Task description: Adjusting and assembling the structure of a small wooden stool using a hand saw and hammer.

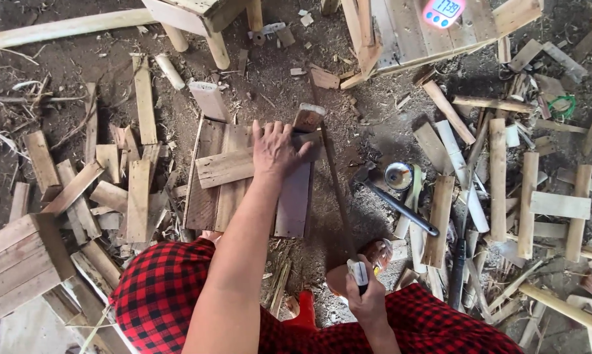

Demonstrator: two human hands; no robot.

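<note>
My left hand (276,151) lies flat, fingers spread, pressing on a crosswise wooden slat (224,167) that rests on a small panel of boards (207,196) on the dirt floor. My right hand (368,300) is closed around the white and black handle of a handsaw (338,196). Its thin blade runs up and to the left, along the panel's right edge, past a short slat end (307,118) just beyond my left fingers. My knees in red and black checked cloth show at the bottom.
A hammer (401,206) and an open tin can (398,176) lie right of the saw. Loose slats and offcuts (499,190) litter both sides. A wooden crate (20,262) sits at the left, a pallet (407,39) with a pink device (443,12) above.
</note>
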